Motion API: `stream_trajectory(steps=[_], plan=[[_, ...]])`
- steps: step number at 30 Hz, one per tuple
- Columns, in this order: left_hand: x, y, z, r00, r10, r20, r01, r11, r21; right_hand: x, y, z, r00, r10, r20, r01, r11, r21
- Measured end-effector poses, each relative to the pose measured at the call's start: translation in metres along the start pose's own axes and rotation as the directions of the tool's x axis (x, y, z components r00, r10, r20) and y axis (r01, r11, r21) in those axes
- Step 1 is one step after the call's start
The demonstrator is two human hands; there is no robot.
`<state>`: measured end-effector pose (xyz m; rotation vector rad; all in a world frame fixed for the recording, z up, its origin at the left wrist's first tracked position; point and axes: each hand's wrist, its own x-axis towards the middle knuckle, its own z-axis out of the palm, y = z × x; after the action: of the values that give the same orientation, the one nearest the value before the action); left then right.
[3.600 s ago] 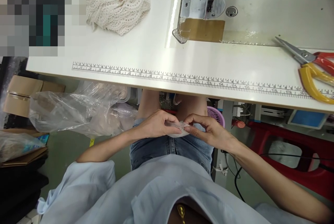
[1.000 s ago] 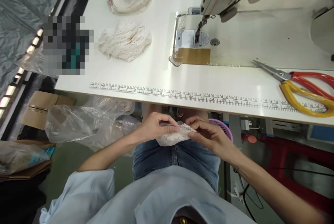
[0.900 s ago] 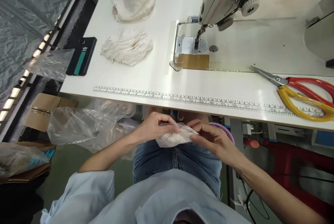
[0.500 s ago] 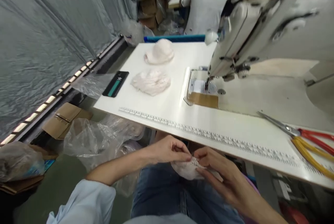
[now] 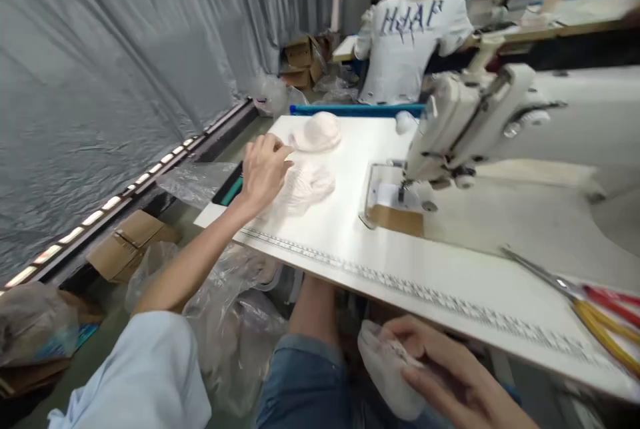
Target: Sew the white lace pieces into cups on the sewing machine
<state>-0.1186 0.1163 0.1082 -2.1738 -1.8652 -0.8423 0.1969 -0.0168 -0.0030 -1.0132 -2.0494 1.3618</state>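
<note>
Fabric [image 5: 383, 372], white and rounded, sat pinched in the right hand [image 5: 457, 372] alone, thumb and fingers nearly closed, below the table [image 5: 350, 232] edge; the left hand [image 5: 263, 172] was off it, curled half-open beside the pale bundle [image 5: 315, 187], its hold, if any, impossible to tell.

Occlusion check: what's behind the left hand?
Past the left hand, part of a dark phone and white lace show. The phone's remainder is covered; anything else, can't tell.

Dark letters [image 5: 414, 18], "H" and "A" legible, on white shirt [image 5: 395, 62].
</note>
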Motion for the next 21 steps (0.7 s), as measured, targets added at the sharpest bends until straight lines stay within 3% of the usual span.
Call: stream_trajectory(steps=[1, 3, 5, 7, 10, 14, 17, 21], plan=[[-0.015, 0.013, 0.006, 0.997, 0.077, -0.010, -0.077, 0.997, -0.015, 0.001, -0.003, -0.001, 0.999, 0.014, 0.030, -0.015, 0.999, 0.043], [-0.053, 0.041, 0.015, 0.959, 0.243, 0.146, -0.197, 0.941, -0.276, 0.005, -0.008, -0.005, 0.999, -0.004, 0.036, -0.001, 0.991, 0.132], [-0.088, 0.066, 0.020, 0.869, 0.365, 0.334, -0.125, 0.815, -0.566, 0.010, -0.009, -0.009, 0.999, -0.011, 0.031, 0.004, 0.979, 0.206], [-0.113, 0.082, 0.025, 0.800, 0.404, 0.442, 0.043, 0.697, -0.716, 0.012, -0.006, -0.010, 1.000, -0.007, 0.027, 0.000, 0.965, 0.261], [-0.133, 0.091, 0.034, 0.774, 0.369, 0.514, 0.267, 0.547, -0.794, 0.009, -0.001, -0.008, 0.999, 0.005, 0.054, -0.022, 0.949, 0.315], [-0.149, 0.089, 0.043, 0.742, 0.291, 0.604, 0.477, 0.405, -0.780, 0.001, 0.006, -0.004, 0.996, 0.017, 0.085, -0.045, 0.936, 0.348], [-0.162, 0.088, 0.048, 0.722, 0.241, 0.648, 0.565, 0.335, -0.754, -0.001, 0.011, -0.003, 0.994, 0.009, 0.104, -0.046, 0.934, 0.355], [-0.179, 0.092, 0.056, 0.726, 0.127, 0.675, 0.636, 0.247, -0.731, -0.002, 0.014, -0.001, 0.991, -0.026, 0.128, -0.019, 0.942, 0.335]])
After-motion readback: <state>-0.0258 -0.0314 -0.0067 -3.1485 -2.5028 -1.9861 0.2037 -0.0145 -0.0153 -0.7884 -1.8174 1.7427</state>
